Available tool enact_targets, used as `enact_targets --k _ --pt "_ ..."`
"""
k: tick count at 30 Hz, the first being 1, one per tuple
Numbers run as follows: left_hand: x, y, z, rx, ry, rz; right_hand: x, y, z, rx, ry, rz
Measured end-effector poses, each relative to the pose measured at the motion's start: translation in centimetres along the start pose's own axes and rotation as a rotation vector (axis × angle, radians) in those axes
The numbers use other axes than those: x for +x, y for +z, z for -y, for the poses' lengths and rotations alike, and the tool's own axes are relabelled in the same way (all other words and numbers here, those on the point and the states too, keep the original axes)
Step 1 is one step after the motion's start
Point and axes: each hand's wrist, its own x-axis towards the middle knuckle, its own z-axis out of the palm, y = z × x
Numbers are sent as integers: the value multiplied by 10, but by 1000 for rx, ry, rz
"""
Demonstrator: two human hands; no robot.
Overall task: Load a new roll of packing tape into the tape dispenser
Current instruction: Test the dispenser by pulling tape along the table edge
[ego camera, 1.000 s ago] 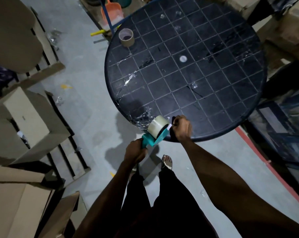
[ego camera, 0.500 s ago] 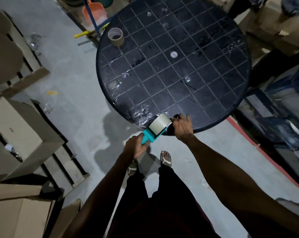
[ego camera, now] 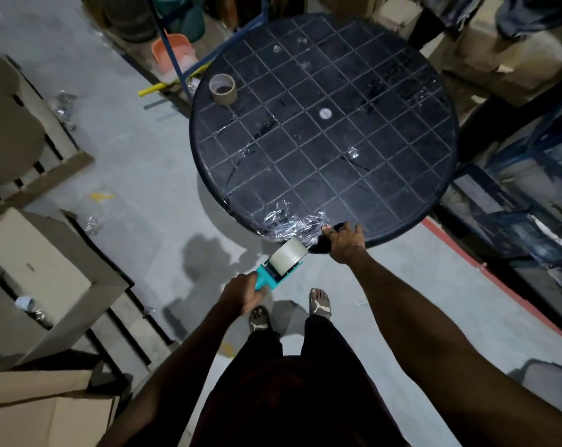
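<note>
A teal tape dispenser carries a full roll of clear packing tape and hangs just off the near edge of the round black table. My left hand grips its handle. At the table's rim my right hand holds the tape's loose end down, fingers curled over the edge. A clear strip runs from the roll to that hand. An empty cardboard tape core stands at the table's far left.
Crumpled clear tape is stuck to the table's near edge. Cardboard boxes and pallets line the left side of the concrete floor. Dark shelving stands on the right behind a red floor line. An orange dustpan lies beyond the table.
My left hand has drawn the dispenser back from the table toward me. My right hand stayed at the rim and its fingers spread a little.
</note>
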Motion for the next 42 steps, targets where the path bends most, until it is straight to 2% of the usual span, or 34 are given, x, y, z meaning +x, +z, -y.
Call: enact_targets --k 4,8,10,15,20,23,27,30,35,38,42 --pt "3 -7 -9 28 45 3 -5 0 -2 20 -40 -49" --pt "3 -11 -11 122 86 -73 -11 9 5 91 -34 -14" --pt "3 -12 -18 191 115 -113 -8 11 9 120 -21 15" --pt "3 -19 -41 477 290 -93 -2 16 5 78 -35 24" --pt "0 -18 -9 497 27 -34 -4 16 0 104 -19 20" --pt "-4 -21 -2 411 17 -125 -2 10 9 81 -7 60" --pt "-2 -21 -15 534 4 -117 -5 8 8 64 0 66" --pt "-6 -27 -20 486 -19 -180 -7 2 6 95 -14 80" --pt "-8 -43 -12 206 -77 -288 -17 -6 13 107 15 58" --pt "-7 -52 -1 -25 -61 -347 -25 -13 22 132 -40 -13" --pt "-3 -71 8 -224 -143 -215 -31 -41 42 435 -214 -133"
